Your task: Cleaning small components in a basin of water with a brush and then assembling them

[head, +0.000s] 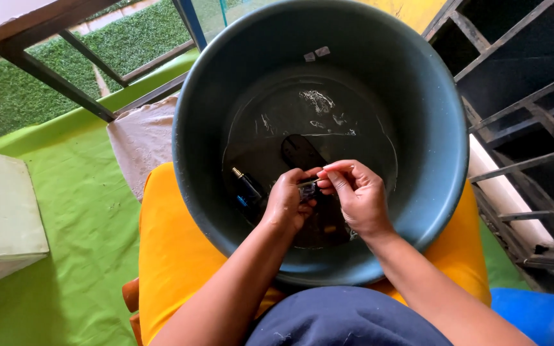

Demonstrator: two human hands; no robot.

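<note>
A pale green box-like block [1,211] is sitting at the far left on a bright green cloth [78,256], with a whitish rag [142,138] lying just beside the large round grey-blue plastic basin [447,160]. The basin is resting on an orange-yellow cushion [168,250] and is holding shallow water, in which a small dark bottle with a gold cap [245,186] and a flat black oblong piece [299,152] are lying. The left hand [288,202] is curling its fingers closed around a small dark object [308,191] held above the water. The right hand [357,195] is pinching a thin, pale, stick-like tool [309,182] against that object. Judging by the items soaking untouched, the work seems to be only partly done. Dark metal shelving [527,115] is standing on the right.
</note>
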